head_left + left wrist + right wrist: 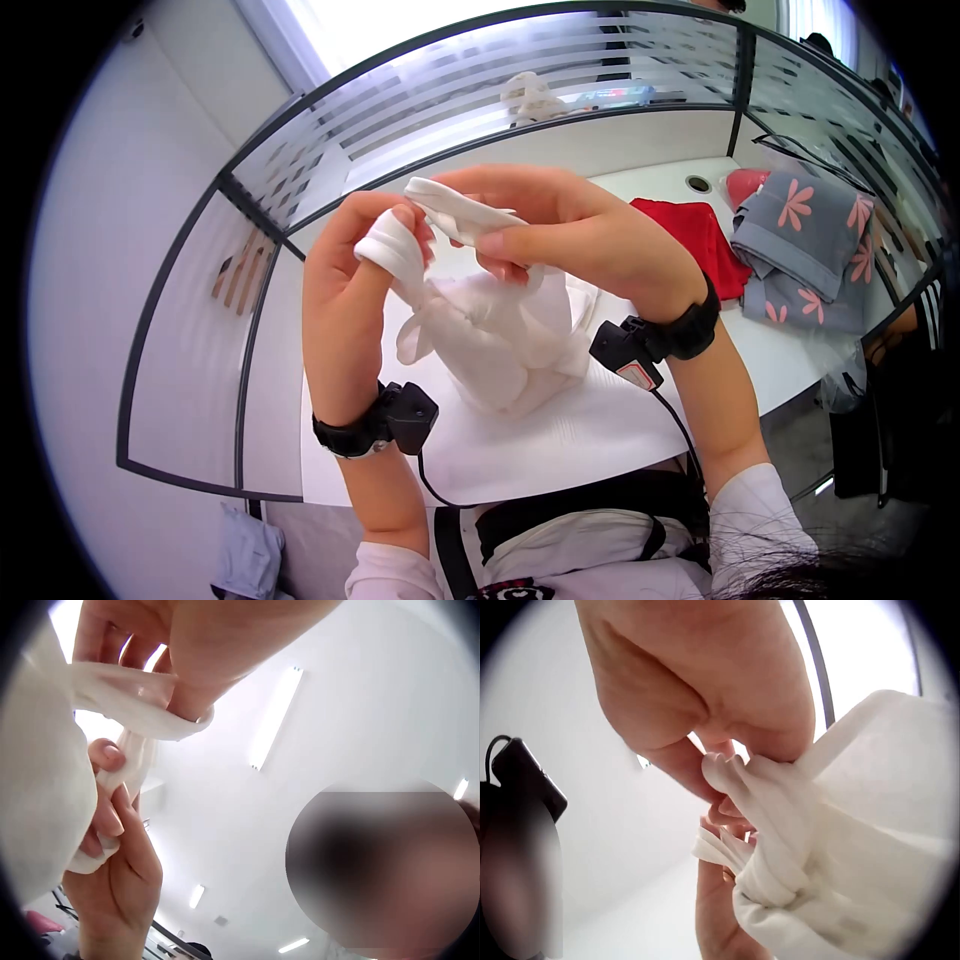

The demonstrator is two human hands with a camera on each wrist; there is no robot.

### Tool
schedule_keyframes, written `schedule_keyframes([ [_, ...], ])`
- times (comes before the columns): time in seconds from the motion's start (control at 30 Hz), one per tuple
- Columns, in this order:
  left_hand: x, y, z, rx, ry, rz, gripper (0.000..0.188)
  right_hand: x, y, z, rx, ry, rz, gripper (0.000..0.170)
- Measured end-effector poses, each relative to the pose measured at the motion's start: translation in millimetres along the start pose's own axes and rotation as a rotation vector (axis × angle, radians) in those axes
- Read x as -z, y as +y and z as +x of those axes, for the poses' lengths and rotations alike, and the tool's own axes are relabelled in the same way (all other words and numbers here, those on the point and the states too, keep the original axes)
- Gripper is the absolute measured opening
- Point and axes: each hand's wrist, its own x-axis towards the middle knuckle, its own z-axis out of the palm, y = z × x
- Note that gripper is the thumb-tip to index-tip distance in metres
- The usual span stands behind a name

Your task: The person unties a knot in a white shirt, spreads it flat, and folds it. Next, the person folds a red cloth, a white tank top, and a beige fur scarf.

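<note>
A white cloth bundle point(500, 360) stands on the white table in front of me, gathered at its top into twisted ends. My left hand point(345, 270) holds one end, which loops around the thumb like a band point(135, 701). Between the thumb and fingers of my right hand point(610, 235) is another folded end point(455, 210), pinched flat. Both hands are raised above the bundle with their fingertips close together. In the right wrist view the cloth is twisted into a knot-like gather point(776, 877) beneath the fingers. Whatever the bundle contains is hidden.
To the right lie a red cloth point(700, 240) and a folded grey cloth with pink flowers point(800, 235). A dark-framed partition point(450, 140) borders the table at the back and sides. Black wrist cameras with cables point(405, 420) sit on both wrists.
</note>
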Motion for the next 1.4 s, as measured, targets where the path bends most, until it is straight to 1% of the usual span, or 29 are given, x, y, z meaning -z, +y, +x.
schedule_keyframes([
  [0.03, -1.2, 0.5, 0.7, 0.000, 0.002, 0.000, 0.015, 0.0, 3.0, 0.8, -0.023, 0.023, -0.013, 0.045],
  [0.07, -2.5, 1.8, 1.4, -0.019, 0.038, 0.086, 0.013, -1.3, 3.6, 1.4, -0.023, 0.023, -0.013, 0.045],
  [0.1, -3.0, 2.4, 1.8, -0.038, 0.073, 0.171, 0.011, -3.3, 4.3, 2.0, -0.065, 0.084, -0.063, 0.040],
  [0.13, -0.9, 1.8, 1.8, -0.037, 0.073, 0.171, 0.011, -4.9, 4.9, 3.0, -0.107, 0.146, -0.112, 0.035],
  [0.2, 5.3, 1.4, 1.5, -0.029, 0.093, 0.364, 0.009, -7.2, 7.6, 5.7, -0.133, 0.172, -0.122, 0.022],
  [0.23, 6.7, 4.7, -1.3, 0.006, 0.061, 0.374, 0.008, -7.1, 6.4, 6.2, -0.148, 0.161, -0.143, 0.019],
  [0.27, 4.8, 7.5, -2.6, 0.009, 0.060, 0.374, 0.008, -7.4, 5.1, 6.5, -0.165, 0.150, -0.163, 0.016],
  [0.33, 0.4, 11.4, -5.6, 0.076, 0.005, 0.130, 0.008, -12.6, 6.3, 5.4, -0.199, 0.176, -0.187, 0.017],
  [0.37, 3.1, 12.6, -7.5, 0.070, -0.052, 0.109, 0.013, -16.0, 7.1, 5.5, -0.230, 0.202, -0.216, 0.018],
  [0.4, 2.2, 12.2, -8.6, 0.071, -0.047, 0.109, 0.013, -17.0, 15.8, 7.4, -0.233, 0.196, -0.216, 0.018],
  [0.47, -1.5, 10.4, -9.1, -0.057, -0.116, 0.109, 0.018, -21.3, 38.6, 15.5, 0.193, 0.247, -0.628, 0.025],
  [0.5, 2.8, 6.8, -8.1, -0.075, -0.146, 0.149, 0.021, -27.8, 43.9, 17.7, 0.182, 0.272, -0.616, 0.026],
  [0.53, 2.6, 6.3, -5.8, -0.170, -0.156, 0.236, 0.019, -32.0, 45.4, 14.7, 0.115, 0.270, -0.614, 0.022],
  [0.6, 4.1, 4.7, -3.2, -0.214, -0.217, 0.250, 0.017, -36.5, 38.6, 11.5, 0.085, 0.136, -0.676, 0.030],
  [0.63, 3.9, 4.7, -2.8, -0.173, -0.249, 0.223, 0.016, -38.1, 31.5, 7.6, -0.025, 0.094, -0.626, 0.038],
  [0.67, 5.2, 1.5, -1.4, -0.174, -0.248, 0.223, 0.016, -37.9, 34.4, 8.4, -0.025, 0.093, -0.627, 0.038],
  [0.73, 8.2, -7.4, 3.7, -0.263, -0.291, 0.299, 0.014, -37.8, 43.2, 11.4, 0.067, 0.125, -0.490, 0.043],
  [0.77, 3.5, -8.2, 6.0, -0.312, -0.258, 0.335, 0.012, -38.3, 43.9, 13.0, 0.112, 0.159, -0.448, 0.044],
  [0.8, -0.5, -7.5, 7.1, -0.352, -0.217, 0.434, 0.011, -35.6, 43.8, 16.1, 0.070, 0.185, -0.480, 0.044],
  [0.87, -4.3, -12.8, 7.9, -0.396, -0.119, 0.551, 0.011, -35.4, 34.7, 16.3, -0.143, 0.273, -0.292, 0.043],
  [0.9, -7.9, -12.2, 5.6, -0.343, -0.087, 0.579, 0.011, -34.6, 35.6, 16.1, -0.144, 0.273, -0.297, 0.043],
  [0.93, -11.6, -11.9, 3.3, -0.289, -0.056, 0.604, 0.011, -33.0, 38.4, 15.0, -0.088, 0.284, -0.278, 0.043],
  [0.97, -13.1, -14.2, 4.4, -0.306, -0.032, 0.616, 0.011, -31.1, 40.4, 14.5, -0.032, 0.297, -0.261, 0.043],
  [1.0, -15.2, -15.8, 4.6, -0.307, -0.033, 0.608, 0.011, -30.5, 42.2, 14.7, -0.036, 0.300, -0.268, 0.043],
  [1.07, -17.9, -19.0, 2.8, -0.196, -0.029, 0.563, 0.012, -32.0, 44.9, 15.9, -0.004, 0.266, -0.266, 0.039],
  [1.1, -17.2, -21.8, 3.3, -0.212, -0.010, 0.580, 0.014, -30.6, 41.0, 15.9, -0.081, 0.240, -0.277, 0.040],
  [1.23, -15.8, -29.2, 6.9, -0.247, 0.063, 0.609, 0.014, -31.2, 45.4, 17.2, -0.077, 0.211, -0.195, 0.040],
  [1.33, -13.1, -30.6, 9.7, -0.244, 0.135, 0.652, 0.014, -28.6, 48.7, 19.6, -0.153, 0.203, -0.175, 0.039],
  [1.4, -4.5, -29.2, 11.6, -0.201, 0.154, 0.685, 0.014, -25.2, 41.0, 21.5, -0.287, 0.155, -0.023, 0.031],
])
